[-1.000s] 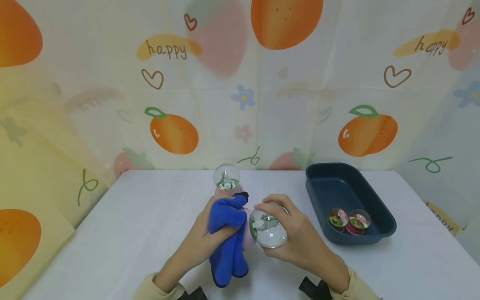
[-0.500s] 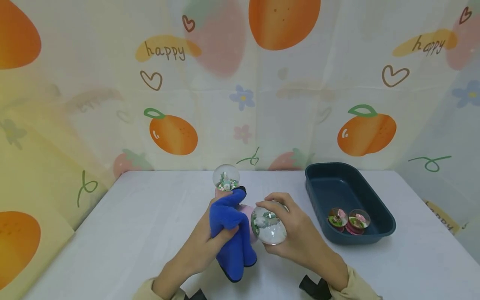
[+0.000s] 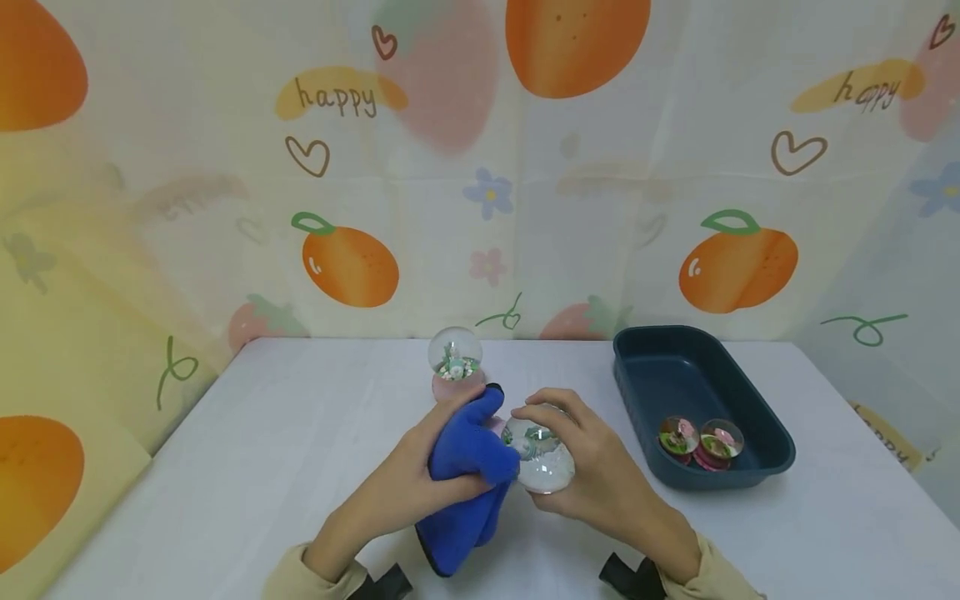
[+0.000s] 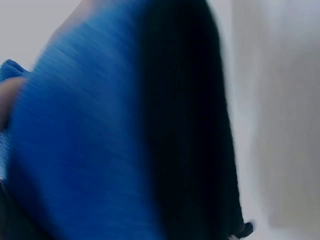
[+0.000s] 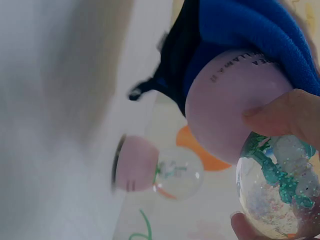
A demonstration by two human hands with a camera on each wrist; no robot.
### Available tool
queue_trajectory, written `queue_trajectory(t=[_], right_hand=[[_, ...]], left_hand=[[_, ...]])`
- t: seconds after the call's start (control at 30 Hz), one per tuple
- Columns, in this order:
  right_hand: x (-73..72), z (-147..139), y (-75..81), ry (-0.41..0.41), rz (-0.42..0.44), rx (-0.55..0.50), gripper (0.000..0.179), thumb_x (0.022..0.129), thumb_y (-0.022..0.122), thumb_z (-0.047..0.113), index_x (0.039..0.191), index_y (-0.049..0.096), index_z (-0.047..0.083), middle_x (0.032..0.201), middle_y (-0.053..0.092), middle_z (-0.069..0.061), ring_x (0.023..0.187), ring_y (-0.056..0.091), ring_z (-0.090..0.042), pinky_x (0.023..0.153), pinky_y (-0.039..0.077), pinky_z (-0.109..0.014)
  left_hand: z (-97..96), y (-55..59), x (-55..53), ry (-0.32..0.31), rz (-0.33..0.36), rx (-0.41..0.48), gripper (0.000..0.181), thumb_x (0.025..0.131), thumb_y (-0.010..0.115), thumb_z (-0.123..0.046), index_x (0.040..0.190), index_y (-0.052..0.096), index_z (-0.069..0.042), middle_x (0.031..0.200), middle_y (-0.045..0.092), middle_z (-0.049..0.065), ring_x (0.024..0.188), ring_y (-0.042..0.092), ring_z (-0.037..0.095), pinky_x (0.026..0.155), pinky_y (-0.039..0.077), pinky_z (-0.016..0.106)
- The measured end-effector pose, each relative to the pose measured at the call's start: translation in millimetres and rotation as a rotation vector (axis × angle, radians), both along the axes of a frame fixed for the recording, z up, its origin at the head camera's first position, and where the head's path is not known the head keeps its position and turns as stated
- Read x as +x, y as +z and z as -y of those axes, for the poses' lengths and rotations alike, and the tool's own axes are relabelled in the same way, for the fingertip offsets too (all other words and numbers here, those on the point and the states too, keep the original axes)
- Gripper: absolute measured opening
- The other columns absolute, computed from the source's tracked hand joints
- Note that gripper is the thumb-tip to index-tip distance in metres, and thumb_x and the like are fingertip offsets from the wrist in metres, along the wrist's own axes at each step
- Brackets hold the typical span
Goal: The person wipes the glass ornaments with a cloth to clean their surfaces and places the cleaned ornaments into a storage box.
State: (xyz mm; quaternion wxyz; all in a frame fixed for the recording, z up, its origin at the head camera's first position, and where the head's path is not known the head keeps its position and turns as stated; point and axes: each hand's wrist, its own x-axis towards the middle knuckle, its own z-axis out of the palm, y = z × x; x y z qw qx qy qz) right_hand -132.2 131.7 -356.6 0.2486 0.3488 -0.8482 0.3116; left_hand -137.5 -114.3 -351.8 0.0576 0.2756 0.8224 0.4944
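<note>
My right hand (image 3: pixel 611 467) holds a snow globe (image 3: pixel 546 467) by its clear ball, tilted so the pink base points left. Fingers and thumb curl round the glass; green figures and glitter show inside in the right wrist view. A blue cloth (image 3: pixel 471 454) with dark edging is gripped in my left hand (image 3: pixel 408 471) and lies against the pink base (image 5: pixel 232 107), hiding most of it from the head view. In the left wrist view the cloth (image 4: pixel 85 135) fills much of the picture. Behind the hands a second snow globe (image 3: pixel 455 357) stands upright on its pink base.
On the right of the white table (image 3: pixel 247 442) is a dark blue tray (image 3: pixel 675 371). Two small globes, one (image 3: pixel 678 435) left of the other (image 3: pixel 720 440), sit in its near end. A fruit-patterned curtain (image 3: pixel 420 250) hangs behind the table.
The left hand has shifted the cloth about the pink base, which is now more covered. The cloth's hanging end has swung left and down. The right hand keeps its hold on the globe.
</note>
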Motion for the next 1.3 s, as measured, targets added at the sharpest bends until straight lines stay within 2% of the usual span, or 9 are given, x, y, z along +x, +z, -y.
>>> queue_trajectory(t=[0.17,0.3,0.5,0.67,0.77,0.87,0.97,1.1,1.3], right_hand=[[1.3,0.8,2.2,0.069,-0.030,-0.005,0.085,0.053,0.095,0.011,0.128,0.057,0.017,0.129,0.054,-0.002,0.110,0.060,-0.019,0.086,0.059,-0.036],[0.4,0.1,2.5,0.078,-0.080,-0.011,0.085,0.051,0.095,0.008,0.127,0.058,0.015,0.128,0.055,-0.003,0.111,0.060,-0.019,0.085,0.058,-0.038],[1.6,0.6,1.6,0.070,-0.052,0.009,0.086,0.050,0.096,0.008,0.126,0.058,0.017,0.128,0.056,-0.002,0.112,0.060,-0.020,0.087,0.058,-0.039],[1.8,1.3,1.2,0.084,-0.026,0.001,0.086,0.050,0.097,0.008,0.126,0.058,0.017,0.128,0.055,-0.002,0.111,0.060,-0.019,0.087,0.058,-0.038],[0.9,0.8,1.6,0.092,-0.027,-0.009,0.086,0.050,0.096,0.007,0.126,0.057,0.017,0.128,0.054,-0.003,0.110,0.060,-0.018,0.086,0.058,-0.037],[0.7,0.5,1.9,0.086,-0.025,-0.004,0.088,0.049,0.096,0.007,0.127,0.057,0.019,0.129,0.053,-0.003,0.109,0.060,-0.018,0.085,0.059,-0.037],[1.3,0.8,2.1,0.074,-0.021,0.004,0.090,0.049,0.096,0.007,0.128,0.056,0.021,0.131,0.051,-0.003,0.109,0.060,-0.019,0.083,0.059,-0.036],[2.5,1.2,3.2,0.069,-0.036,0.007,0.089,0.050,0.096,0.006,0.128,0.056,0.022,0.131,0.051,-0.003,0.108,0.060,-0.020,0.082,0.059,-0.036],[2.6,2.1,1.4,0.032,-0.059,0.040,0.086,0.052,0.096,0.008,0.127,0.057,0.025,0.134,0.051,-0.009,0.105,0.064,-0.022,0.080,0.060,-0.035]], left_hand=[[1.9,-4.0,-4.3,0.023,0.125,0.036,0.076,0.085,0.074,-0.029,0.150,0.035,-0.035,0.142,0.055,0.007,0.121,0.057,0.034,0.088,0.052,0.057],[-0.3,-5.3,-3.8,0.034,0.090,0.058,0.067,0.088,0.072,-0.027,0.147,0.040,-0.029,0.138,0.058,0.007,0.119,0.059,0.034,0.090,0.051,0.057],[-1.1,-6.4,-5.7,0.107,0.011,0.081,0.046,0.096,0.063,-0.020,0.139,0.048,-0.011,0.133,0.062,0.014,0.119,0.061,0.035,0.094,0.051,0.057],[2.1,-5.0,-9.1,0.163,0.082,0.096,0.048,0.097,0.060,-0.026,0.140,0.045,-0.010,0.133,0.060,0.016,0.116,0.061,0.033,0.092,0.053,0.053],[5.1,-2.7,-9.2,0.138,0.167,0.076,0.059,0.096,0.060,-0.035,0.145,0.039,-0.009,0.137,0.056,0.019,0.116,0.061,0.033,0.091,0.053,0.054],[8.0,-2.3,-9.6,0.064,0.244,0.061,0.070,0.095,0.060,-0.041,0.149,0.031,-0.007,0.141,0.052,0.021,0.118,0.060,0.035,0.091,0.053,0.056],[9.7,-5.4,-11.9,-0.014,0.273,0.080,0.076,0.094,0.061,-0.042,0.151,0.027,-0.005,0.141,0.050,0.023,0.119,0.059,0.035,0.093,0.052,0.056],[9.7,-9.8,-14.0,-0.031,0.234,0.126,0.071,0.094,0.061,-0.040,0.148,0.030,-0.005,0.138,0.052,0.022,0.117,0.059,0.034,0.092,0.053,0.054],[6.5,-13.6,-12.7,0.067,0.095,0.145,0.053,0.100,0.053,-0.029,0.143,0.039,-0.001,0.132,0.057,0.024,0.112,0.063,0.034,0.088,0.055,0.050]])
